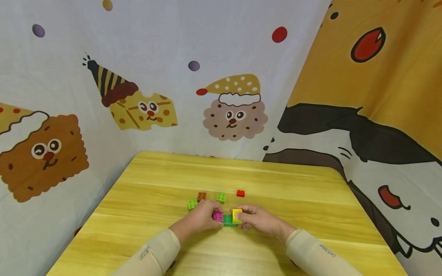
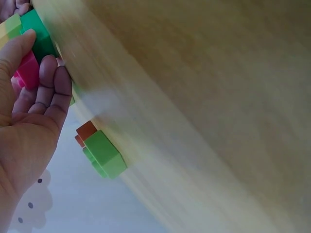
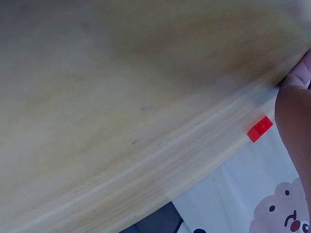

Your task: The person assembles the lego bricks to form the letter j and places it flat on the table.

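A long dark green toy building brick point(image 1: 228, 220) lies on the table between the two hands. At its left end a magenta brick point(image 1: 218, 217) sits by the fingers of my left hand point(image 1: 201, 217), which pinches it between thumb and fingers. My right hand point(image 1: 259, 220) holds a yellow brick point(image 1: 236, 212) over the green brick's right end, thumb on its near side. In the left wrist view, the thumb lies near the seam of the magenta brick point(image 2: 29, 73) and the green brick point(image 2: 40, 34). The right wrist view catches only part of the right hand point(image 3: 297, 97).
Beyond the hands lie a light green brick point(image 1: 192, 205), a brown brick point(image 1: 202, 196), another light green brick point(image 1: 221, 197) and a red brick point(image 1: 240, 193). The wooden table point(image 1: 293, 184) backs onto a cartoon-printed curtain point(image 1: 172, 142).
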`<state>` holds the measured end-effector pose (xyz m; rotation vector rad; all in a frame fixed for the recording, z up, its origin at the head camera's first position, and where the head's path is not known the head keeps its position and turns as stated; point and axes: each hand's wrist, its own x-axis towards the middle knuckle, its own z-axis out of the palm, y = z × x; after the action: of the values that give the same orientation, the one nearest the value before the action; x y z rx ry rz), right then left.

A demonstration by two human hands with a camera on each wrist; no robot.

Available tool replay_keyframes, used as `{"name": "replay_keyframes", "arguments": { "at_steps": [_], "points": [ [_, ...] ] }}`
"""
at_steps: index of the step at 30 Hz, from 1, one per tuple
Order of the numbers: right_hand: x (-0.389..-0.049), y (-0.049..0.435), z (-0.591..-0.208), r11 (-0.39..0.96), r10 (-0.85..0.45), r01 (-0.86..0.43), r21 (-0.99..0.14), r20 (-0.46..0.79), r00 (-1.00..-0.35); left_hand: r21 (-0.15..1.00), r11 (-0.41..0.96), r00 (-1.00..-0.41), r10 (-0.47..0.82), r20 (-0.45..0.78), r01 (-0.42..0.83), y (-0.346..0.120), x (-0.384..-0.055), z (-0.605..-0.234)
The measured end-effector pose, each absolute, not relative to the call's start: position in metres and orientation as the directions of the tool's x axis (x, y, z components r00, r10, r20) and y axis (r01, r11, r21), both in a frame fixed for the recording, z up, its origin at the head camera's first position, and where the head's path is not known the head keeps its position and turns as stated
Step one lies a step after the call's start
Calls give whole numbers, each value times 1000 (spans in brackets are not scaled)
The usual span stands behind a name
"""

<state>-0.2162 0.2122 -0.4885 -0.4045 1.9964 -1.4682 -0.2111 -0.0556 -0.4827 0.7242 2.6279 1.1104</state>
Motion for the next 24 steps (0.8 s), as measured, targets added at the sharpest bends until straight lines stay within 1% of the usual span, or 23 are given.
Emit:
{"name": "replay_keyframes", "arguments": {
  "at_steps": [14, 24],
  "points": [
    [-217, 212, -489, 347, -591, 97, -933, -298, -750, 735, 578, -862, 506, 17, 354, -58, -210, -482],
    [-213, 210, -487, 355, -553, 99, -930, -295, -779, 723, 581, -860, 510, 36, 375, -59, -211, -486]
  ]
}}
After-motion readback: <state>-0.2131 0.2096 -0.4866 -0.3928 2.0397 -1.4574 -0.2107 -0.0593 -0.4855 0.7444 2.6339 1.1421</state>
